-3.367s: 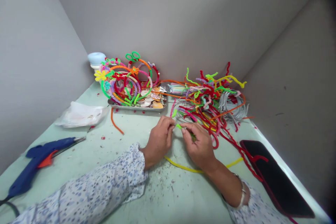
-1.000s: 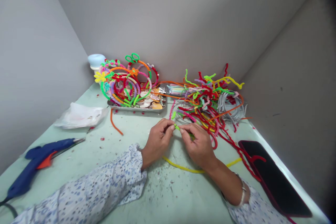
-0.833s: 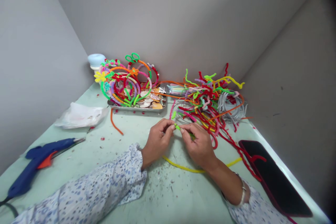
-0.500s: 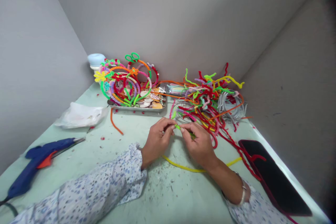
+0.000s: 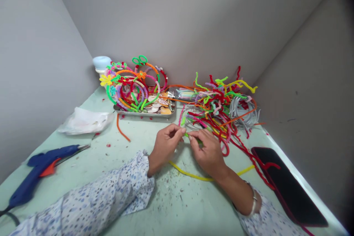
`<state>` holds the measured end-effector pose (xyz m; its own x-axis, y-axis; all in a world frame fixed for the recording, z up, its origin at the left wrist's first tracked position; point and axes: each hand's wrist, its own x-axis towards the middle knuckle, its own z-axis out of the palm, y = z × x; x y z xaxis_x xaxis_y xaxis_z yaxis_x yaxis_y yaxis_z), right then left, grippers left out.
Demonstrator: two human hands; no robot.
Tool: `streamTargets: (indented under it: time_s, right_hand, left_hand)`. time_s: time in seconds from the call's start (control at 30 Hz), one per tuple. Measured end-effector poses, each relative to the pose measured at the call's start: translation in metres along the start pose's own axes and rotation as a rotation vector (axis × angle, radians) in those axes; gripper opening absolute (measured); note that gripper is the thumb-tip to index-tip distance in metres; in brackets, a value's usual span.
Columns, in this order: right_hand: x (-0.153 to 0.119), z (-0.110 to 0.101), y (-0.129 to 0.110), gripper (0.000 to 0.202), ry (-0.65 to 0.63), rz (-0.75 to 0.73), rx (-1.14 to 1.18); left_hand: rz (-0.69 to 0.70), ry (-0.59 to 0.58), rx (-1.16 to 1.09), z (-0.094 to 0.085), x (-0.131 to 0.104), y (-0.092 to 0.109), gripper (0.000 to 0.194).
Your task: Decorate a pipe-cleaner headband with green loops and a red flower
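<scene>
Lime green shows in the small gap between the two hands: a short bit of fuzzy strip [image 5: 186, 135], seemingly running back beneath the right palm. Thumb and forefinger of the right hand [image 5: 208, 153] pinch it near the end, the other fingers curled under. On the left hand [image 5: 163, 146], thumb and forefinger bend in towards each other right beside that end; whether they grip it or only touch, I cannot tell.

As for how far things have come, several fuzzy-covered hoops [image 5: 125, 71], some topped with flowers or loops, stand beyond the left fingers and off to their left, in and about a metal tray [image 5: 146, 114] of shell-like discs. Those look finished. The green bit looks like work in hand: no clear shape can be made out at its size, and I see no hoop joined to it.

Plenty of material seems left unused. Just beyond the right fingertips sprawls a tangle of coloured strips [image 5: 215, 99], with a coil of grey wire [image 5: 239, 113] past it to the right. Nearer than the fingers, a yellow strip [image 5: 190, 175] curves under the right wrist. Well to the left of the left fingers, a blue glue gun [image 5: 29, 184] lies unheld.
</scene>
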<state>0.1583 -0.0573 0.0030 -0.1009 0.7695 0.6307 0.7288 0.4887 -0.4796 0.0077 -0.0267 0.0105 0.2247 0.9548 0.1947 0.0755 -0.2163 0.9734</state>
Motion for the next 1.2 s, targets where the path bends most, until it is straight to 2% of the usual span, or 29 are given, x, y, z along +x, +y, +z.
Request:
streamTargets:
  time_s: [0.13,0.3,0.63,0.77,1.03,1.2]
  right_hand:
    - [-0.0015,0.0009,0.0011,0.012,0.004,-0.009,-0.020]
    - [-0.0016,-0.0001,0.0015,0.012,0.012,0.005,-0.020]
    - [0.0006,-0.0023,0.0012,0.012,0.007,0.064,0.041]
    - [0.0002,-0.0034,0.0002,0.012,0.013,0.074,0.082]
    - [0.0011,-0.0052,0.0012,0.012,0.033,0.079,0.021]
    - [0.0010,-0.0055,0.0000,0.013,0.026,0.094,0.013]
  left_hand:
    - [-0.078,0.005,-0.039,0.0018,0.0019,-0.0007,0.028]
    - [-0.080,-0.013,-0.038,0.0024,0.0023,-0.0015,0.025]
    - [0.072,-0.057,0.115,0.0012,-0.0013,-0.0042,0.017]
    - [0.101,-0.057,0.112,-0.0001,-0.0003,-0.0043,0.016]
    - [-0.007,-0.110,-0.077,0.0013,0.0033,-0.0052,0.021]
    - [-0.038,-0.085,-0.042,0.0013,0.0016,-0.0065,0.022]
